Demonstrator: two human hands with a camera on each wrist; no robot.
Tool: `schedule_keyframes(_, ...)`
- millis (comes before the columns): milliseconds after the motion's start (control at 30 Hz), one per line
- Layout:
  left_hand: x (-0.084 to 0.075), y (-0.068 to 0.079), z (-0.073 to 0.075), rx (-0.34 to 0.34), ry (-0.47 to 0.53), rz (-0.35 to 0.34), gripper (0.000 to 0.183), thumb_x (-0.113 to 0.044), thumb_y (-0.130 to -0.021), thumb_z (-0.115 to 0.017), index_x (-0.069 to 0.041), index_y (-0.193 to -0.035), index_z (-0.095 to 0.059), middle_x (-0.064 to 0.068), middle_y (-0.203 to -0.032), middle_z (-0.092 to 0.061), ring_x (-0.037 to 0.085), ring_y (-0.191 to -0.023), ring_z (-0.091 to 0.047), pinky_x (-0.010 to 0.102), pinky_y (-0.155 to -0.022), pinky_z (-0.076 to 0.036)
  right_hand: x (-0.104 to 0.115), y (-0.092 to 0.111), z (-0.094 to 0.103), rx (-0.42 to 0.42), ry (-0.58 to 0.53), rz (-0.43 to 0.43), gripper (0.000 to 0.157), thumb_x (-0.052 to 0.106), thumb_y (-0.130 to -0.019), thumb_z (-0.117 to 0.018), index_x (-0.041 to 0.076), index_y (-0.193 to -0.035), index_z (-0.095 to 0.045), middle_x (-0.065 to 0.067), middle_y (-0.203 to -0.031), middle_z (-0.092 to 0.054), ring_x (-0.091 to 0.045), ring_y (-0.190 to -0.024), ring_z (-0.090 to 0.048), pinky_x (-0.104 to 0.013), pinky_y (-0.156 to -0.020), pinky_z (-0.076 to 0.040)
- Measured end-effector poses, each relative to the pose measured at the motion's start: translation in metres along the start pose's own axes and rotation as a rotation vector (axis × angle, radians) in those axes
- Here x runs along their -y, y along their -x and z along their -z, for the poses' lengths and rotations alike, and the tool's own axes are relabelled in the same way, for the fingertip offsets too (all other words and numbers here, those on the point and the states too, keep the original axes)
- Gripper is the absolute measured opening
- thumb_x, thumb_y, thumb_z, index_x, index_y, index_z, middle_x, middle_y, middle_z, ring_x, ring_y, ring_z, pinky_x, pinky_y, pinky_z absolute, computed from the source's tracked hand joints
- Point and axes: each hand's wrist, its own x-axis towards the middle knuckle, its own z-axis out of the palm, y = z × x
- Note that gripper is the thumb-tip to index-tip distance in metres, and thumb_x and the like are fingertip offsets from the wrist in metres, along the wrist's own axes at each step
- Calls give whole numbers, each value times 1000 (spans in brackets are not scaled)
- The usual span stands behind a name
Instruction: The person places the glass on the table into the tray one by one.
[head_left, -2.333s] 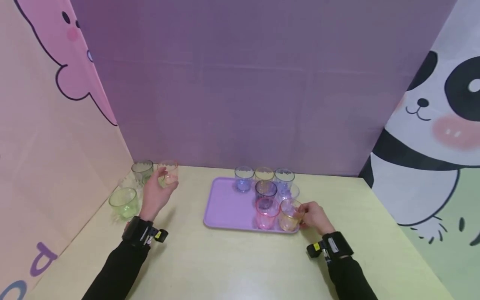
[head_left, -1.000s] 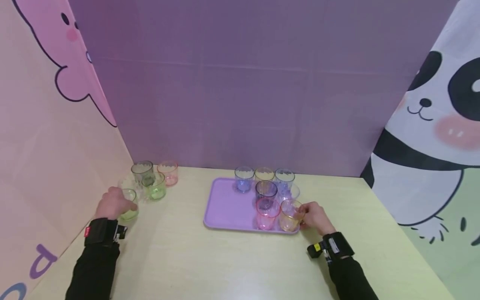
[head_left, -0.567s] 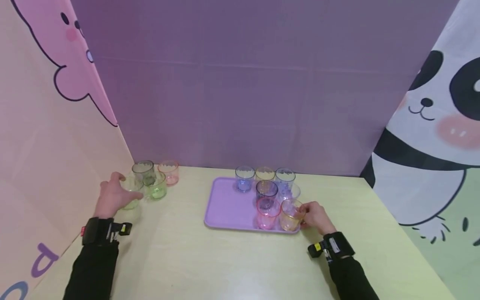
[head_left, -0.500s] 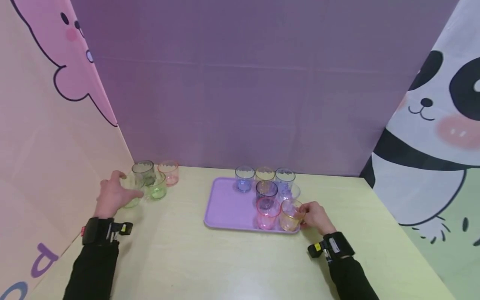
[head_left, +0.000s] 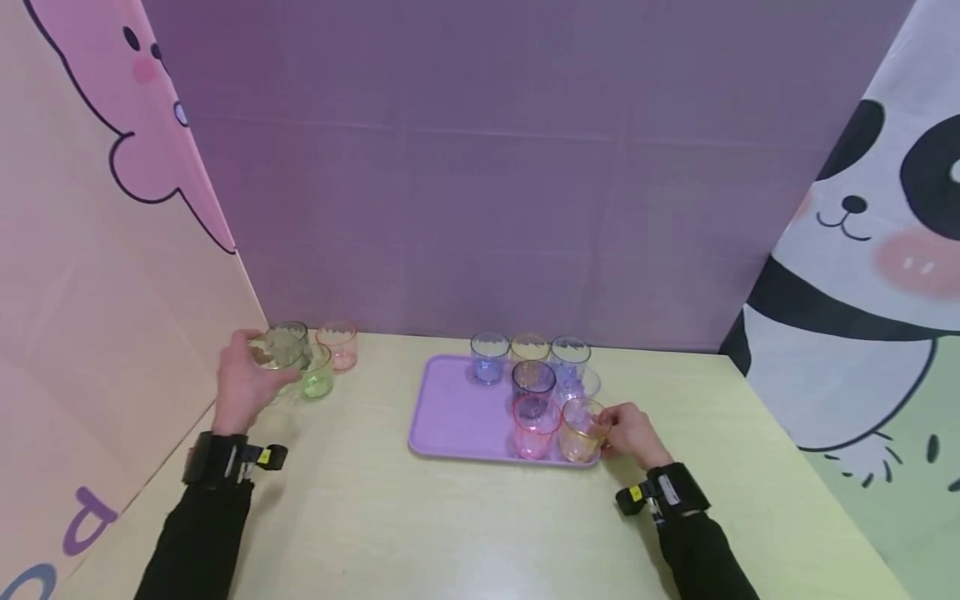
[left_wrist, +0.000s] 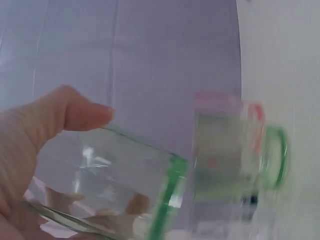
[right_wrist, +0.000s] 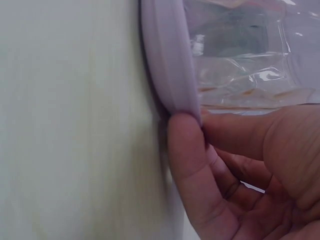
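My left hand [head_left: 246,387] grips a green-rimmed glass [left_wrist: 115,175] between thumb and fingers, at the back left of the table. In the left wrist view this glass lies sideways across the picture, its rim away from the palm. Close around it stand a grey glass [head_left: 298,333], a second green glass [head_left: 318,382] and a pink glass [head_left: 342,352]. My right hand [head_left: 636,435] pinches the near right corner of the purple tray [head_left: 450,417]; the right wrist view shows thumb and index finger on the tray's rim. A yellow-rimmed glass [head_left: 579,442] stands right beside those fingers.
Several more glasses stand on the tray's right half and back edge, among them a bright pink one [head_left: 534,437], a dark one [head_left: 531,379] and a blue one [head_left: 488,368]. A purple back wall [head_left: 480,208] and a left side wall [head_left: 135,333] bound the table.
My left hand let go of one green glass beside the pink one, took the front-left green glass, and has carried it back towards the grey glass. The right hand stays at the tray.
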Motion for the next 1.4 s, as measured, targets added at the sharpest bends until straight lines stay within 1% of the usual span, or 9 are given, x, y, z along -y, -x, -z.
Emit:
schedule_keyframes(167,-9,1,-22,-33,90,-9,83,-16,-67,-79,-1,-133,-31,26,-127,-36,40,-114,-37,56,-91,-35,0,-1,1,5,1,9,5,-1,-79,-61,0,-74,-61,-12,-82,-61,-19,-60,-61,-31,-54,-54)
schedule_keyframes(333,-20,4,-47,24,190,4,86,-17,-66,-80,-1,-134,-30,23,-129,-36,36,-115,-39,52,-95,-35,-1,-1,0,-5,-4,12,5,-1,-78,-62,-2,-74,-60,-10,-78,-60,-18,-58,-60,-31,-54,-54)
schedule_keyframes(567,-28,8,-68,56,161,-6,80,-18,-65,-79,0,-130,-37,22,-125,-44,35,-111,-44,48,-92,-39,0,-1,0,-2,-11,2,5,-1,-78,-62,-1,-74,-60,-12,-82,-60,-19,-60,-59,-32,-55,-54)
schedule_keyframes(633,-28,9,-72,67,220,-20,77,-16,-65,-79,-2,-129,-38,20,-122,-48,32,-109,-48,43,-88,-43,-1,-1,0,-3,-13,-2,5,0,-78,-62,-1,-73,-60,-12,-82,-60,-19,-61,-59,-31,-55,-54)
schedule_keyframes(767,-32,13,-80,78,427,-51,78,-11,-65,-81,-4,-128,-35,14,-117,-54,27,-103,-55,29,-78,-51,-3,-2,1,-10,-14,7,6,0,-78,-62,0,-73,-60,-12,-84,-60,-19,-60,-59,-32,-54,-54)
schedule_keyframes(833,-35,15,-85,78,517,-68,80,-14,-64,-82,-5,-126,-33,15,-116,-54,27,-101,-57,26,-74,-52,-3,-2,1,-13,-9,15,5,0,-78,-62,0,-73,-61,-12,-85,-60,-19,-60,-59,-32,-54,-54)
schedule_keyframes(900,-36,16,-91,75,559,-74,82,-18,-63,-83,-4,-126,-33,15,-115,-53,27,-99,-57,25,-73,-52,-3,-2,1,-17,-14,5,4,0,-78,-62,0,-74,-61,-13,-85,-60,-19,-60,-59,-31,-54,-54)
schedule_keyframes(1100,-42,19,-110,88,577,-34,82,-20,-63,-83,-3,-127,-34,15,-116,-54,27,-103,-55,23,-76,-51,-3,1,0,-11,-21,11,4,-1,-78,-63,-3,-76,-60,-15,-89,-62,-20,-58,-60,-32,-54,-54)
schedule_keyframes(1400,-59,21,-142,183,654,-3,73,-3,-65,-79,1,-125,-39,16,-116,-55,29,-105,-55,29,-80,-51,-4,0,-1,-9,-8,10,4,0,-79,-63,-3,-77,-60,-12,-85,-62,-19,-59,-59,-32,-54,-53)
